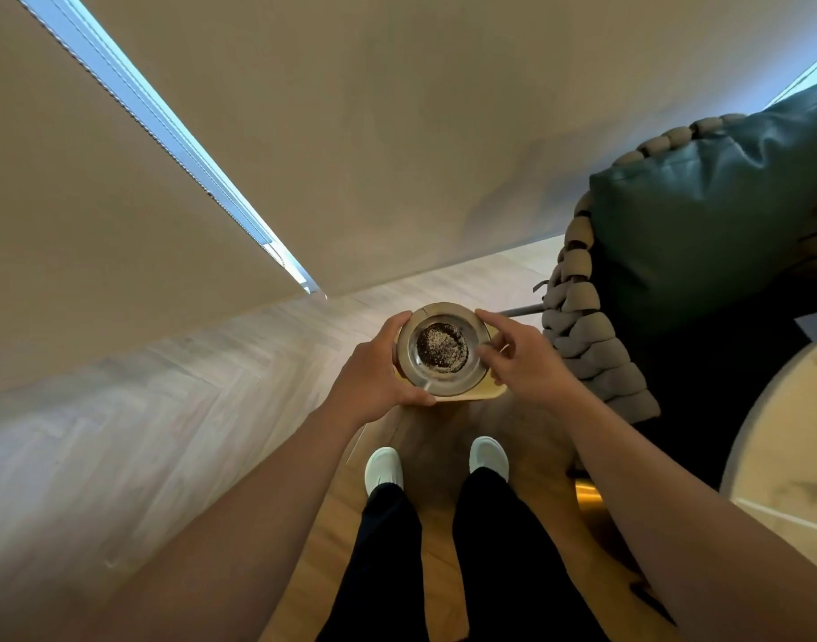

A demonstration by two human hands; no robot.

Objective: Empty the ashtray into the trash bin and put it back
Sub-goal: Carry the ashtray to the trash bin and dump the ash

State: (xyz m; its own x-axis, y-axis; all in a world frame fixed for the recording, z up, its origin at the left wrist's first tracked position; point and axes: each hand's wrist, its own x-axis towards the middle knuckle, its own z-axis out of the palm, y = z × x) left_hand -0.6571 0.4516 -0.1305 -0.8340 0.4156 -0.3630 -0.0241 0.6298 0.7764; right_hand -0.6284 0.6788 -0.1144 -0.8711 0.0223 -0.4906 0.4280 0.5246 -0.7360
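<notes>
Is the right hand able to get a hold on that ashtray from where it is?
Probably yes. The right hand is already at the ashtray rim, fingers touching its right edge, with nothing between them. The left hand cups the opposite side, leaving the right side free.

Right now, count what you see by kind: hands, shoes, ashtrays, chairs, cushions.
Hands: 2 (left hand, right hand)
Shoes: 2 (left shoe, right shoe)
Ashtray: 1
Chair: 1
Cushion: 1
Total: 7
</notes>
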